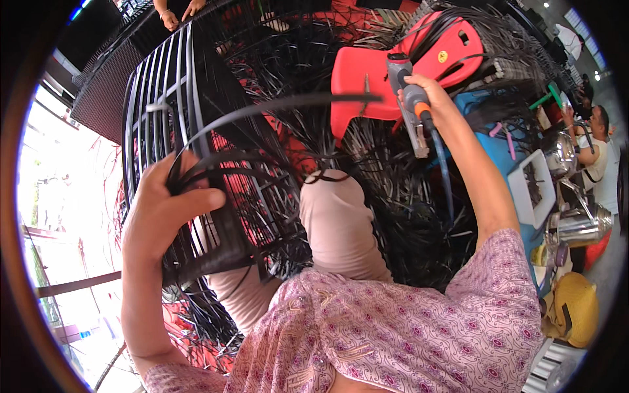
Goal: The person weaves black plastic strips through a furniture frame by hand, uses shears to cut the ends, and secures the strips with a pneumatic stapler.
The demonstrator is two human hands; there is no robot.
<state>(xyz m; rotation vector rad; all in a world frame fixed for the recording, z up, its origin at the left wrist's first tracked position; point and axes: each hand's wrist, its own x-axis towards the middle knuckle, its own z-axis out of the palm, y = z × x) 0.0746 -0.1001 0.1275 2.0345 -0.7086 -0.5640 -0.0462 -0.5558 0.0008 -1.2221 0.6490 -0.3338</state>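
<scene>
My left hand is closed on several flat black plastic strips, its thumb pointing right. One long strip arches from it across to the red chair's front. Beneath this hand lies a black slatted frame, partly woven over, which rests by my left leg. At the upper right my right hand is wrapped around a grey air stapler, raised well apart from the frame. An orange fitting joins the stapler to a blue air hose that hangs down.
A red plastic chair stands ahead, loose strips over its back. Heaps of cut strips cover the red floor. On the right are a white tray, metal pots and a yellow hat. Another person's hands touch the frame's far end.
</scene>
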